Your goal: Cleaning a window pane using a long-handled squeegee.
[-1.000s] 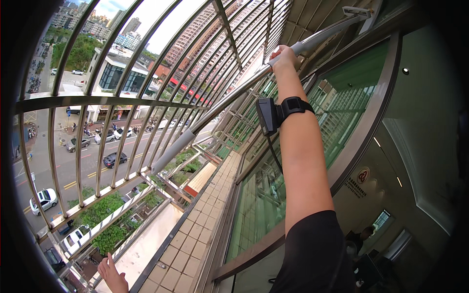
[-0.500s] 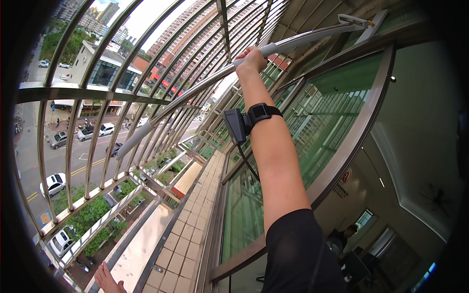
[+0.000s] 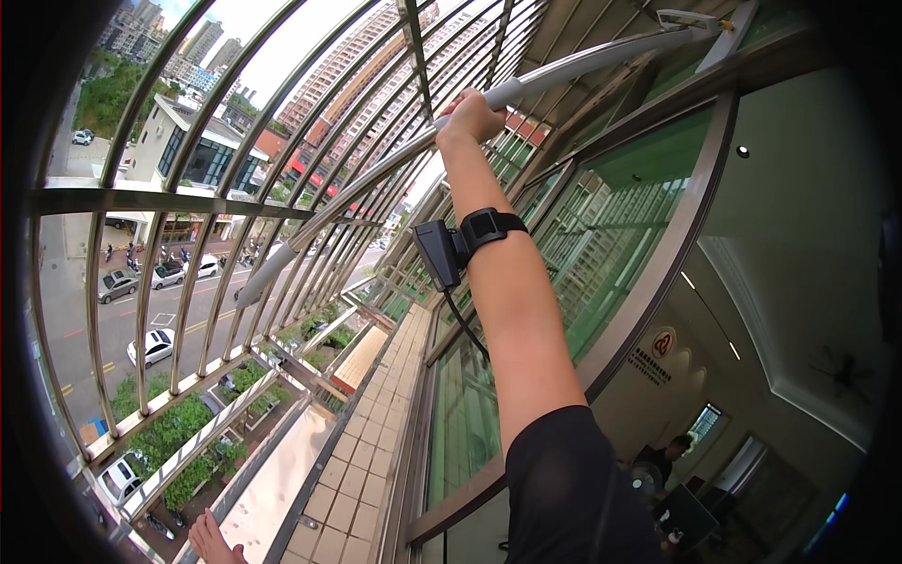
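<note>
My right hand [image 3: 470, 115] is raised overhead and closed around a long grey pole [image 3: 357, 202]. The pole runs from the lower left, past the curved metal window grille [image 3: 169, 207], up to a flat cleaning head [image 3: 693, 19] near the top of the green-tinted window glass [image 3: 601, 244]. A black device is strapped to my right wrist [image 3: 460, 240], and a thin cable hangs from it. My left hand [image 3: 211, 545] shows only partly at the lower edge, above the tiled ledge [image 3: 362, 451]. Its fingers are cut off by the frame.
The grille bars close off the outer side, with a street, cars and buildings far below. The window frame [image 3: 658, 273] curves along the right. Reflected in the glass is a room with a person seated at the lower right [image 3: 672, 451].
My right hand now grips the pole farther from the cleaning head than a second ago, and my arm sits more to the left in the picture. The left hand has barely moved.
</note>
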A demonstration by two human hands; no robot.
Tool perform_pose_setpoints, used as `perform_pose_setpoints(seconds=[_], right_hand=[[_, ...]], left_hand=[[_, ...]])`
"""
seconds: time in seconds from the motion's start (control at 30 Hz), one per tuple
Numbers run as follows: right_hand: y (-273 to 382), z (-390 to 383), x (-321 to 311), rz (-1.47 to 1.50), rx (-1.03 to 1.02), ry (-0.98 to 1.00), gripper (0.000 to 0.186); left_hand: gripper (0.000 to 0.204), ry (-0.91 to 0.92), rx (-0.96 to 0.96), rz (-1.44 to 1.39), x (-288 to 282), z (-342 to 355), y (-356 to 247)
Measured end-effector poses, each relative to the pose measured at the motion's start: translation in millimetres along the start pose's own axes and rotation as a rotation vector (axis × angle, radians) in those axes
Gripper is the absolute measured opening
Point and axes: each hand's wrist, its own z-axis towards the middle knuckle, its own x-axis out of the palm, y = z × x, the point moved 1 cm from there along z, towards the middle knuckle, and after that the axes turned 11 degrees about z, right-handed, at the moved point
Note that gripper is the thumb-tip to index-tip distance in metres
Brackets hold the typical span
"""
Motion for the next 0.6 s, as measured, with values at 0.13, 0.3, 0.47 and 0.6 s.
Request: perform_pose_setpoints(seconds=[0.13, 0.3, 0.47, 0.6], right_hand=[[15, -2, 9, 0.023, -0.039, 0.030, 0.045], [20, 13, -8, -0.058, 0.018, -0.029, 0.031], [15, 22, -20, -0.073, 0.105, -0.002, 0.029], [15, 28, -25, -0.082, 0.156, -0.005, 0.023]], left_hand=[[0.060, 0.064, -0.026, 0.012, 4, -1, 4], [0.060, 0.068, -0.025, 0.008, 3, -1, 4], [0.063, 0.067, -0.010, 0.027, 5, 0, 3], [0.064, 0.058, -0.018, -0.005, 4, 1, 3]])
